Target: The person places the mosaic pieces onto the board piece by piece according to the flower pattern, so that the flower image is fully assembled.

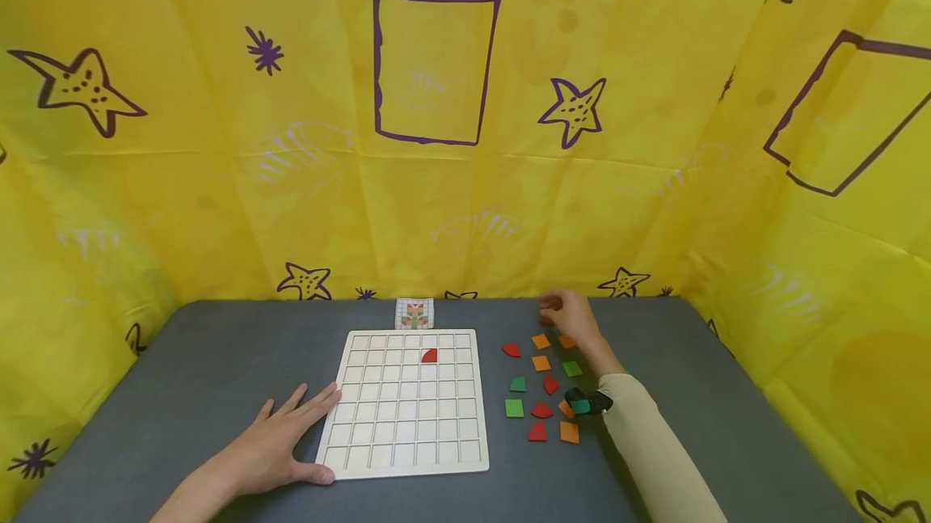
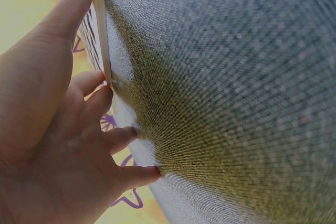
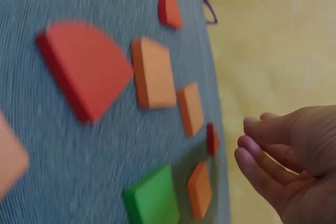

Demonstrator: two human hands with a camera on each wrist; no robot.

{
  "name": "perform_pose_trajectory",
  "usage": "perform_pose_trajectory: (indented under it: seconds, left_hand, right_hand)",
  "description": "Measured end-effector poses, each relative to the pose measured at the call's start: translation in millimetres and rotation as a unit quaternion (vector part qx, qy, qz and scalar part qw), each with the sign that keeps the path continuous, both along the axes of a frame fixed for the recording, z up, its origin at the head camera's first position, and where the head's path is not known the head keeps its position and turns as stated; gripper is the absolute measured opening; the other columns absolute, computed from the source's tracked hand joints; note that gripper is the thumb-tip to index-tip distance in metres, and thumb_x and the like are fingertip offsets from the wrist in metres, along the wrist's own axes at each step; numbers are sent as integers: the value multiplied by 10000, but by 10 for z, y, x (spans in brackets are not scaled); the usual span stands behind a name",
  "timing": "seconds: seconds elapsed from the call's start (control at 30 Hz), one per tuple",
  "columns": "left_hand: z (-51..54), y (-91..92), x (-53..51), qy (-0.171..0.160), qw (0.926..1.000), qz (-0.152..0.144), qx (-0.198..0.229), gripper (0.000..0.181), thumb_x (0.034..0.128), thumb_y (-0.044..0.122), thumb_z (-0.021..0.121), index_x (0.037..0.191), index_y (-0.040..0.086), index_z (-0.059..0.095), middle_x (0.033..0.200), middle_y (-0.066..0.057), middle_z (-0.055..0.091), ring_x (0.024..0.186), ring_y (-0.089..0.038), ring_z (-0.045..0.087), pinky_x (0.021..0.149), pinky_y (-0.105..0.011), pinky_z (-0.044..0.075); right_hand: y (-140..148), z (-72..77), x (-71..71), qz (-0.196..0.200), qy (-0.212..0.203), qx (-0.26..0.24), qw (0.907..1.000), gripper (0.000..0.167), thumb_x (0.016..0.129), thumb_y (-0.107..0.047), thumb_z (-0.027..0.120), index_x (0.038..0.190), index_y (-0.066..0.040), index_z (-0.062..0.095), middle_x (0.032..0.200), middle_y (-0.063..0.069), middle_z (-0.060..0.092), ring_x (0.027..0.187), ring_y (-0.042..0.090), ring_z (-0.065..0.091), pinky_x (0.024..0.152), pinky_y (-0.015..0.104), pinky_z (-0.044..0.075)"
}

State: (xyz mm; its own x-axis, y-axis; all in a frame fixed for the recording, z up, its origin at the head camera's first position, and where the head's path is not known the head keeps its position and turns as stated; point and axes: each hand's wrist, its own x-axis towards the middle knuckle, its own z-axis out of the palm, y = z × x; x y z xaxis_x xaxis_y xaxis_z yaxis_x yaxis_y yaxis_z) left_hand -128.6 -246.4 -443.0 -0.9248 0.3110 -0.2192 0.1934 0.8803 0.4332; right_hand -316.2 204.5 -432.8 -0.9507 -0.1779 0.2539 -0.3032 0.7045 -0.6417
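Note:
A white gridded board (image 1: 403,402) lies on the dark table, with one red quarter-round piece (image 1: 430,356) in an upper cell. My left hand (image 1: 269,446) spreads along the board's left side, thumb at the near corner and a fingertip on the edge; the left wrist view shows this hand (image 2: 68,129) against the board's rim (image 2: 101,30). At the far right, my right hand (image 1: 575,321) hovers by a red piece (image 1: 546,318). In the right wrist view, the hand (image 3: 289,161) has bent fingers near the thumb, no piece visible between them, beside the red piece (image 3: 212,139).
Loose red, orange and green pieces, among them a green square (image 1: 514,408) and an orange square (image 1: 570,432), lie right of the board. A small patterned card (image 1: 414,314) lies behind it. Yellow cloth (image 1: 436,224) hangs around the table's far side.

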Motion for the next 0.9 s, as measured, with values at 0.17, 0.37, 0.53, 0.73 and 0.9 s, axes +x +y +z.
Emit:
perform_pose_trajectory:
  seconds: [0.17, 0.37, 0.53, 0.73, 0.9]
  left_hand:
    - [-7, 1, -4, -55, 10000, 65, -15, 1118, 606, 649, 786, 1524, 170, 363, 1585, -57, 315, 1421, -516, 183, 1023, -781, 65]
    - [-25, -3, -8, -188, 9997, 144, 52, 1125, 598, 635, 799, 1524, 170, 362, 1588, -65, 308, 1426, -518, 160, 1029, -774, 39]
    - [-33, -4, -6, -154, 9997, 139, 107, 1126, 600, 646, 792, 1526, 174, 359, 1588, -64, 308, 1428, -513, 160, 1035, -766, 41]
    - [-24, -3, 7, -71, 9998, 49, 193, 1112, 614, 632, 791, 1528, 173, 354, 1587, -69, 310, 1422, -526, 158, 1024, -775, 42]
    - [-3, -2, 14, -134, 9996, 85, 218, 1107, 617, 620, 798, 1526, 164, 360, 1588, -72, 307, 1423, -529, 149, 1028, -770, 36]
  right_hand:
    - [110, -60, -11, -312, -106, 76, 9994, 220, 884, -30, 701, 1081, 69, 697, 977, 201, 712, 897, 354, 668, 761, 453, 553]
    - [101, -119, 9, -679, -352, 229, 9968, 329, 867, -194, 757, 1081, 50, 702, 907, 162, 723, 827, 316, 672, 744, 453, 547]
    - [29, -141, -1, -688, -340, 278, 9967, 361, 852, -169, 770, 1113, 68, 687, 880, 164, 727, 797, 314, 677, 740, 452, 550]
    - [-28, -131, -15, -475, -503, 219, 9974, 326, 837, -48, 762, 1131, 65, 679, 903, 167, 730, 841, 321, 686, 744, 429, 561]
    - [-22, -69, 6, -275, -750, 206, 9966, 322, 841, -20, 748, 1142, 67, 673, 932, 175, 720, 843, 318, 680, 730, 413, 562]
